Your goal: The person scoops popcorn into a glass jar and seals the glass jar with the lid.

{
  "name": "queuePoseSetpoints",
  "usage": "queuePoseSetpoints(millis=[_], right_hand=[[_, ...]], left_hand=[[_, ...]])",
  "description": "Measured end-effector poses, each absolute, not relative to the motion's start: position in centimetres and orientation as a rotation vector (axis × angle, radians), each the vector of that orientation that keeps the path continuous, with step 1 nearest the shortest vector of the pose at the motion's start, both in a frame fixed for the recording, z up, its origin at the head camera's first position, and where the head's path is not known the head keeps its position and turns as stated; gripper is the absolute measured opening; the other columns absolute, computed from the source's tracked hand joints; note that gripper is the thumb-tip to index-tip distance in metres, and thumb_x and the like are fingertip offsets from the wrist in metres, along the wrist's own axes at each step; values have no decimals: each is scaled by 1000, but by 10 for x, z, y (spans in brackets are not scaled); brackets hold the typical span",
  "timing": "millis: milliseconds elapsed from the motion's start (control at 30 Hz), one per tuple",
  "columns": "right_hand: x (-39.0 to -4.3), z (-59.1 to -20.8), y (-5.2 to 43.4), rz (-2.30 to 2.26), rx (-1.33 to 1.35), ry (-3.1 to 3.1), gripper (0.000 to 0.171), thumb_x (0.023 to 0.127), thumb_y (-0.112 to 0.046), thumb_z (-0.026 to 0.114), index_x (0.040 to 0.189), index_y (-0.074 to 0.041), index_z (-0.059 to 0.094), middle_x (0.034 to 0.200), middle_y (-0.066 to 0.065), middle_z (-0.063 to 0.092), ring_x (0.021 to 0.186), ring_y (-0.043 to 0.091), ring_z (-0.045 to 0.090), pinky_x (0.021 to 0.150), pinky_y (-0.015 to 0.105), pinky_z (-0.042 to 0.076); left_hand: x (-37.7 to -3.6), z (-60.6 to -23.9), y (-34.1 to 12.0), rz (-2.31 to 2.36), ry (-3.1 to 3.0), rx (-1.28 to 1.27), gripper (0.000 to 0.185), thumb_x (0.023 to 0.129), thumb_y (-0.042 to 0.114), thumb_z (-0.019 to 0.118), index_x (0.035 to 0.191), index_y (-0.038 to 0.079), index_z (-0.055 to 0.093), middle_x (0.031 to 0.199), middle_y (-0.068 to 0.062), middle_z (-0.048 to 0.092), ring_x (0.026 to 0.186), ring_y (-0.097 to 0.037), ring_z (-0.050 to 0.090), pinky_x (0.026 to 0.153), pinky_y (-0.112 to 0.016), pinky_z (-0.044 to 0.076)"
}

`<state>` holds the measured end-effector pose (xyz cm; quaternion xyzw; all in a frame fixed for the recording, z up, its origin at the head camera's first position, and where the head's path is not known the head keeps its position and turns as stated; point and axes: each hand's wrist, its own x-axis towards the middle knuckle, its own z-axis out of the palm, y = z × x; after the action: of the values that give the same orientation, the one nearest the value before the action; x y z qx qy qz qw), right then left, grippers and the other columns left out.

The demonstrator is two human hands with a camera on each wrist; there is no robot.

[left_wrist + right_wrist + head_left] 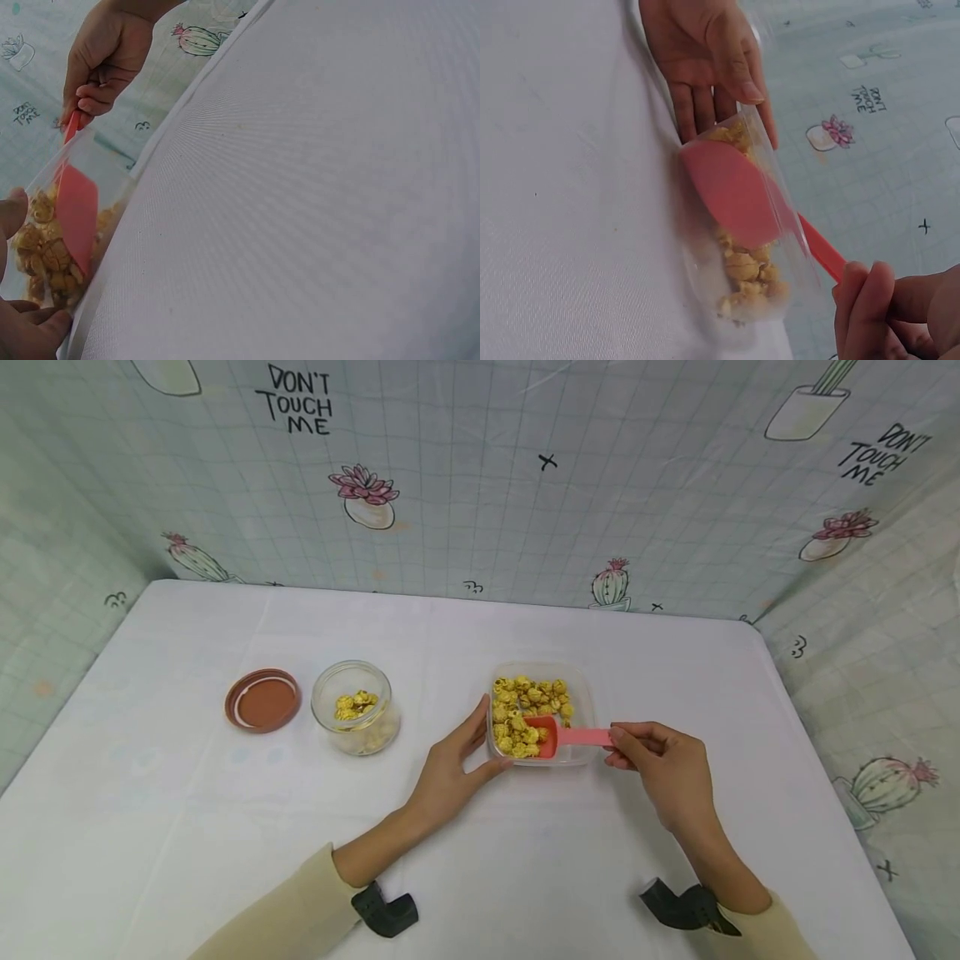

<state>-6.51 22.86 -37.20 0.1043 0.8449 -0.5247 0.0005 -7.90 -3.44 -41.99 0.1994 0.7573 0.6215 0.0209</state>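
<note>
A clear plastic container (581, 693) of yellow popcorn (528, 691) sits on the table. My left hand (448, 777) holds its left side, the thumb near the front corner and the fingers along the side wall. In the right wrist view the left hand (705, 52) has its thumb by the rim. My right hand (671, 772) pinches the handle end of a red scoop (585, 737). The scoop's bowl is inside the container, among popcorn; in the left wrist view the scoop (77, 214) shows through the clear wall.
Left of the container stands a round glass jar (367, 739), uncovered, with some popcorn inside. A brown lid (264, 702) lies beside it on the white-covered table (480, 877). Printed cloth (465, 485) hangs behind and at both sides.
</note>
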Motion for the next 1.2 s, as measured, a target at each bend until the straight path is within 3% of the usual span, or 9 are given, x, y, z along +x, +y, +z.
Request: queuePoseSetpoints(millis=[267, 733, 900, 1200], right_hand=[[-63, -376, 227, -1832, 431, 2453, 39, 90, -24, 68, 113, 6, 64, 92, 13, 70, 75, 23, 71, 74, 25, 57], [-58, -379, 226, -1876, 537, 2447, 38, 92, -23, 65, 118, 4, 61, 96, 10, 71, 77, 19, 71, 77, 28, 56], [-57, -378, 222, -1926, 563, 2385, 41, 91, -23, 67, 119, 5, 61, 92, 10, 71, 76, 19, 71, 76, 27, 56], [-52, -376, 222, -1875, 576, 2396, 38, 92, -22, 66, 117, 6, 61, 90, 10, 71, 74, 16, 70, 74, 25, 56]], left_hand=[[-83, -434, -36, 1908, 2382, 638, 83, 86, 18, 72, 152, 11, 23, 154, -5, 25, 134, -22, 38, 104, -30, 39], [-83, -436, -34, 1910, 2372, 640, 82, 86, 19, 72, 152, 10, 23, 154, -4, 25, 134, -21, 37, 104, -29, 38], [-83, -433, -33, 1898, 2397, 611, 82, 85, 13, 73, 151, 7, 24, 153, -8, 26, 133, -26, 38, 104, -34, 40], [-73, -395, -34, 1867, 2386, 608, 77, 85, 4, 70, 147, -7, 25, 150, -21, 27, 131, -35, 38, 104, -42, 39]])
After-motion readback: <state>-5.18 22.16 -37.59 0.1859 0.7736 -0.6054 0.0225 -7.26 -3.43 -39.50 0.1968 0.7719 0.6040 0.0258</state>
